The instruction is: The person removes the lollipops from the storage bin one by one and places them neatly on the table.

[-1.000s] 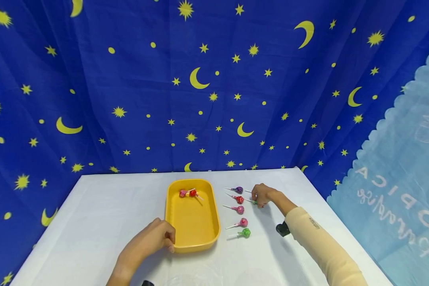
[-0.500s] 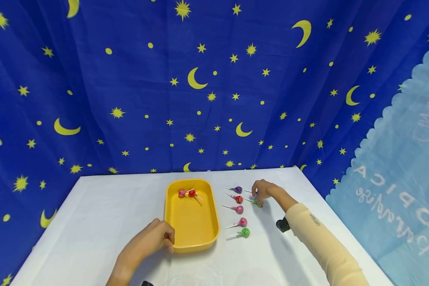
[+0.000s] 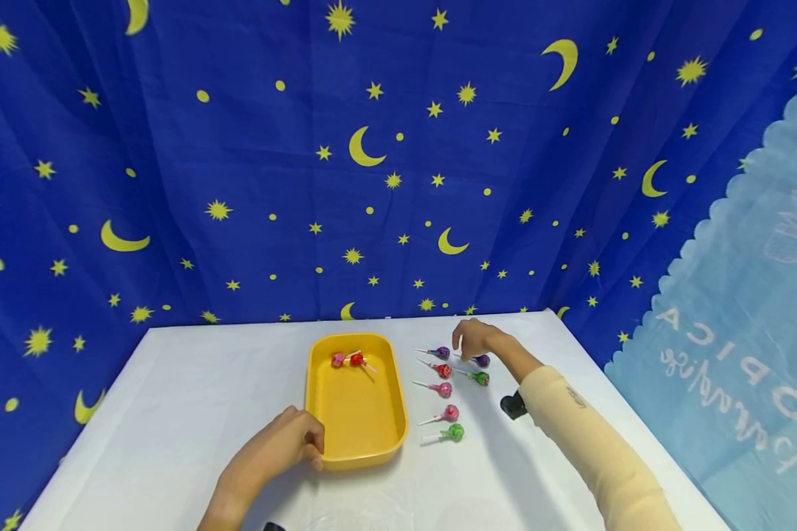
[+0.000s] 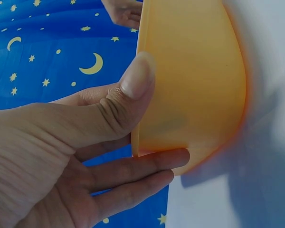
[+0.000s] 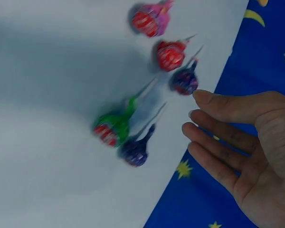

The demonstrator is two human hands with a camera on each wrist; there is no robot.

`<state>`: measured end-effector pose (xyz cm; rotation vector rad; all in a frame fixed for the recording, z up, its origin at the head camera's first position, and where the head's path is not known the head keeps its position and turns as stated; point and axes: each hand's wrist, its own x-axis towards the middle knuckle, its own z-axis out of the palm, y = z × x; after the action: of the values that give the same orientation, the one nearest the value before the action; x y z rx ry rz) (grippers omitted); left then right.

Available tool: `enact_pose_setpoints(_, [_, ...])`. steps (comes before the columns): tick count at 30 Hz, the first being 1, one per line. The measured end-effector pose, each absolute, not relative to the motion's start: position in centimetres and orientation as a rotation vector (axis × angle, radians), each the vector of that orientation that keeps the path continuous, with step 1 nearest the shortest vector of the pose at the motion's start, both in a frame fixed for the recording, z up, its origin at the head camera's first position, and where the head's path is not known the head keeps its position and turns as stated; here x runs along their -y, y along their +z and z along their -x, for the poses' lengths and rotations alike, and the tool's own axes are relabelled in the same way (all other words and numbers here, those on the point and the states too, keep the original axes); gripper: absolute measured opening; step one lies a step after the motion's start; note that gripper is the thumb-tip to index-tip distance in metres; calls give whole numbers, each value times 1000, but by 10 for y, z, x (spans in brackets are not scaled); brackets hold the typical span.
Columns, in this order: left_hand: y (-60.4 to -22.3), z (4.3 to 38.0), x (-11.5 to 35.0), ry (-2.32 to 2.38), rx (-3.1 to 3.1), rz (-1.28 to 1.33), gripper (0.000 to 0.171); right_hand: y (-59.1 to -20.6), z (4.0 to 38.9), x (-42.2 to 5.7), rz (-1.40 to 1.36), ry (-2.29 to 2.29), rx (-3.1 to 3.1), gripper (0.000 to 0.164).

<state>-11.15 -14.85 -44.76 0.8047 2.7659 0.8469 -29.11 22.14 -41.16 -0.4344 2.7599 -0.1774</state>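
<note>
My left hand grips the near left corner of the yellow tray; in the left wrist view the thumb and fingers pinch its wall. A pink lollipop and a red lollipop lie inside the tray at its far end. My right hand hovers over the far right of the table, fingers loosely bent and holding nothing. Beneath and beside it lie a purple lollipop and a green lollipop. Another purple lollipop shows right by the thumb tip in the right wrist view.
Left of those two runs a column of lollipops, sticks pointing left: purple, red, two pink, and a green one nearest me. A blue star-patterned curtain hangs behind the white table; a light-blue cloth hangs at right.
My right hand has lifted off the green lollipop and moved back and left, uncovering the green and purple lollipops of the right column. My left hand keeps its grip on the tray.
</note>
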Motion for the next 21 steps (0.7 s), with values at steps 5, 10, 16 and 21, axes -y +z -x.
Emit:
enact_pose_setpoints(5, [-447, 111, 149, 861, -2769, -818, 20, -408, 295, -204, 541, -147, -2784, 28])
enact_pose_setpoints(10, [-447, 110, 147, 819, -2795, -782, 20, -402, 297, -184, 617, -202, -2785, 21])
enact_pose_setpoints(16, [-447, 110, 149, 822, -2799, -782, 21, -394, 293, -152, 800, -324, -2746, 13])
enact_pose_setpoints(21, [-448, 111, 149, 849, -2792, -801, 20, -393, 286, -123, 899, -378, -2690, 11])
